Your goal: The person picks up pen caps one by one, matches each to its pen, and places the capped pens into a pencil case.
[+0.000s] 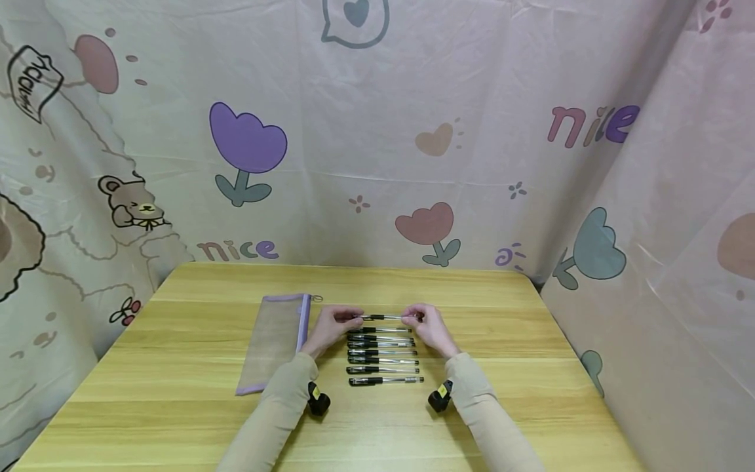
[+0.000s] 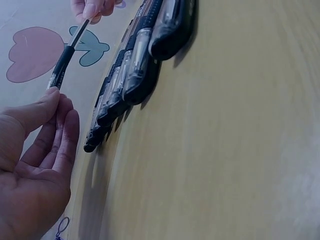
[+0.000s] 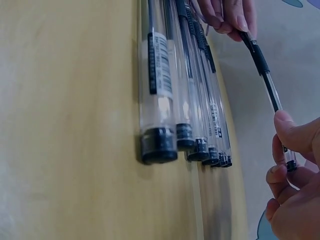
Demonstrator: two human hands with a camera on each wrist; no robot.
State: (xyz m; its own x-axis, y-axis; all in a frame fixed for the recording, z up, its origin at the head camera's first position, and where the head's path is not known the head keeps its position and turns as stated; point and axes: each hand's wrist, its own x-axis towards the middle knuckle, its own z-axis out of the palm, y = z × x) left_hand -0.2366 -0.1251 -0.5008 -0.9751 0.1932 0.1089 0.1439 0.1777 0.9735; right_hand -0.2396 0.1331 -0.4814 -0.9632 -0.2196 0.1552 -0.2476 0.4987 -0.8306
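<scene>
Both hands hold one clear-barrelled pen with a black grip (image 1: 377, 317) level at the far end of a row of pens. My left hand (image 1: 335, 326) pinches its capped end between thumb and fingers; in the left wrist view the left hand (image 2: 45, 130) shows this from close by. At the other end my right hand (image 1: 429, 326) pinches the clear barrel near its black end plug, as the right wrist view shows with the right hand (image 3: 295, 175). Nearer the body, several similar pens (image 1: 383, 361) lie side by side, caps to the left; the nearest pen (image 1: 386, 380) bears a barcode label.
A flat mesh zip pouch (image 1: 268, 341) with purple edging lies left of the pens, partly behind the left forearm. Its zip pull ring (image 1: 317, 298) points right. The wooden table (image 1: 519, 393) meets a printed cloth backdrop (image 1: 354, 229) at its far edge.
</scene>
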